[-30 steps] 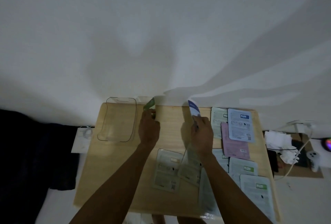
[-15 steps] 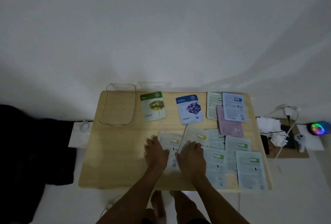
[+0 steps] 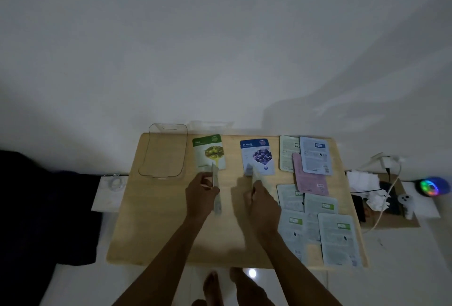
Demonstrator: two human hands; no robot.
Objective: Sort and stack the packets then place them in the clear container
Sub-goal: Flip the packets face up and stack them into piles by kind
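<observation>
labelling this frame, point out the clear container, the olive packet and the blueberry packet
clear container [image 3: 149, 149]: head view, on its left wall
olive packet [image 3: 208, 151]: head view, on the olive picture
blueberry packet [image 3: 257, 156]: head view, on the berry picture

you've got clear container [image 3: 163, 151] empty, far-left of table | olive packet [image 3: 209, 151] and blueberry packet [image 3: 257, 156] face-up beside it | one packet [image 3: 216, 192] edge-on in your left hand [image 3: 201, 194], another [image 3: 254, 176] in your right [image 3: 263, 204] | rest [image 3: 315, 198] face-down, overlapping, right side
</observation>
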